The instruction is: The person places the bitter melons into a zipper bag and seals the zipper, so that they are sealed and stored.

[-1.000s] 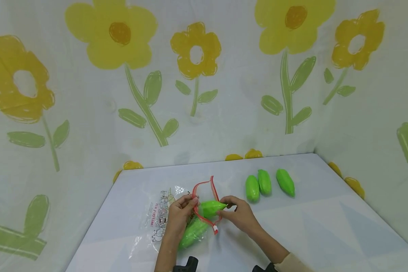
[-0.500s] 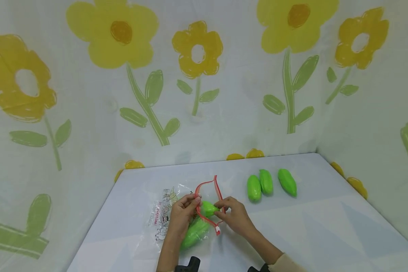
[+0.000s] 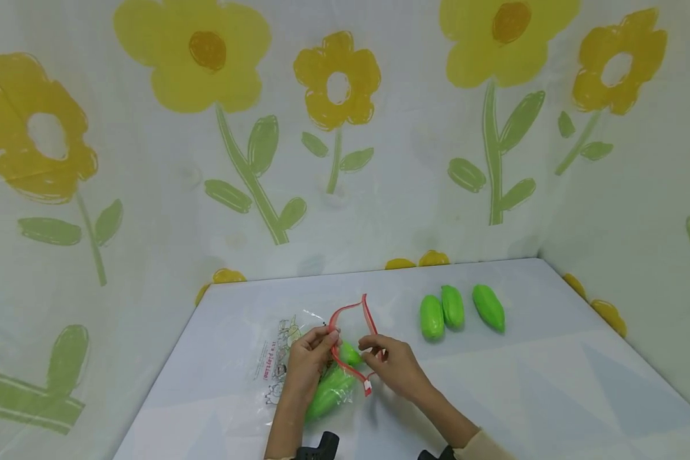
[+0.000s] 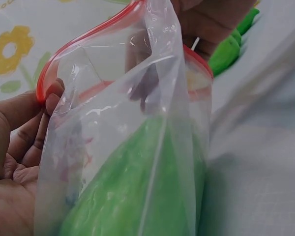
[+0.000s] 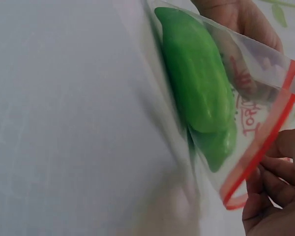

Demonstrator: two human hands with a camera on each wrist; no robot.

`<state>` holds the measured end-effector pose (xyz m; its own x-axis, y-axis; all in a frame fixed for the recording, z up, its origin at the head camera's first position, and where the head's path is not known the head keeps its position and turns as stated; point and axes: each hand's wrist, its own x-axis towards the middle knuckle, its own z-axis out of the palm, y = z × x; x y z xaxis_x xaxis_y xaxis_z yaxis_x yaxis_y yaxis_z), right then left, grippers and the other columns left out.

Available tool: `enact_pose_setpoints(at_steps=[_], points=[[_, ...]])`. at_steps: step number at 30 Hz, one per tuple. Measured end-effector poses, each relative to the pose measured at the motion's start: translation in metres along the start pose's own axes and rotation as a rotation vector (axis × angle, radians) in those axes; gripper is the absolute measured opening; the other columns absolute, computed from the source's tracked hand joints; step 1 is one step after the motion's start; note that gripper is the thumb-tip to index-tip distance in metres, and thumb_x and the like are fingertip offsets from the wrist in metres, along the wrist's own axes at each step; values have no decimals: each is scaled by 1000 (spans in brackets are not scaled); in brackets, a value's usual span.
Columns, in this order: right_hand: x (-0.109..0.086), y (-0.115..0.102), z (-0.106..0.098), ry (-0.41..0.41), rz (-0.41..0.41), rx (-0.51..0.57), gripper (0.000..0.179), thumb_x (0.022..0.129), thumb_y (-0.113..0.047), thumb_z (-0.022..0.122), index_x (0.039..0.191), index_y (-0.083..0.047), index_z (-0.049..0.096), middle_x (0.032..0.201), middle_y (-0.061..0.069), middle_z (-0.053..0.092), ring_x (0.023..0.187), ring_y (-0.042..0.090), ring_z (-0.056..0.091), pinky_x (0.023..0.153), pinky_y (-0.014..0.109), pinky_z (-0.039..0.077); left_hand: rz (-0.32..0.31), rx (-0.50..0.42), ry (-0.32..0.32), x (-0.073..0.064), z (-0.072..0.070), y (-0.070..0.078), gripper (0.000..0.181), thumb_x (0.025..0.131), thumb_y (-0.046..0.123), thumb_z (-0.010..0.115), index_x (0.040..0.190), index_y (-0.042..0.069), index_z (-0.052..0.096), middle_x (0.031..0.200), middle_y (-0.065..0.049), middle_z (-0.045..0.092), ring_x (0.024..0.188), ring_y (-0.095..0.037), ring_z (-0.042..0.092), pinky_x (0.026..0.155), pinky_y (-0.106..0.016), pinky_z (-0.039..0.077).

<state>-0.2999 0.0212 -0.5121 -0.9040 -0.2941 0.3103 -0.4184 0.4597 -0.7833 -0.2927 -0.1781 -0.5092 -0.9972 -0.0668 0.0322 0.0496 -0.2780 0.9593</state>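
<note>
A clear plastic zip bag [image 3: 275, 367] with a red zip rim and printed drawings lies across my work area. My left hand [image 3: 310, 358] pinches the rim's left side between thumb and fingers. Inside the bag is a long green, shiny, ridged vegetable-shaped piece [image 3: 329, 395], with a second green piece [image 3: 349, 354] at its upper end; both show through the film in the right wrist view [image 5: 194, 73]. My right hand [image 3: 397, 365] is at the right side of the bag mouth, fingers bent loosely and tips apart. Nothing shows between them.
Several similar green pieces lie on the white table [image 3: 523, 383], towards the back right: a left one [image 3: 432, 317], a middle one [image 3: 453, 307] and a right one [image 3: 488, 308]. A flower-printed cloth [image 3: 402, 191] stands behind the table.
The second green piece, pinched by its tip in my right hand earlier, has moved left and down into the bag. My right fingers have let it go. The left hand keeps its hold.
</note>
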Motion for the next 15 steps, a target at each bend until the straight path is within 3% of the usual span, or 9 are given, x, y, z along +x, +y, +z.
enact_pose_setpoints(at_steps=[7,15], points=[[2,6,-31,107,-17,-126,17,91,-7,73,107,-13,73,99,-9,68,88,11,58,76,36,52,15,-10,-3,3,2,0,36,91,21,76,112,-6,67,99,-16,69,86,-16,67,70,-22,54],[7,27,-75,238,-77,-357,19,87,-3,75,105,-6,72,96,3,69,87,21,61,74,38,54,4,-86,10,1,-1,-2,33,91,17,76,111,-6,65,98,-15,67,86,-16,66,73,-23,55]])
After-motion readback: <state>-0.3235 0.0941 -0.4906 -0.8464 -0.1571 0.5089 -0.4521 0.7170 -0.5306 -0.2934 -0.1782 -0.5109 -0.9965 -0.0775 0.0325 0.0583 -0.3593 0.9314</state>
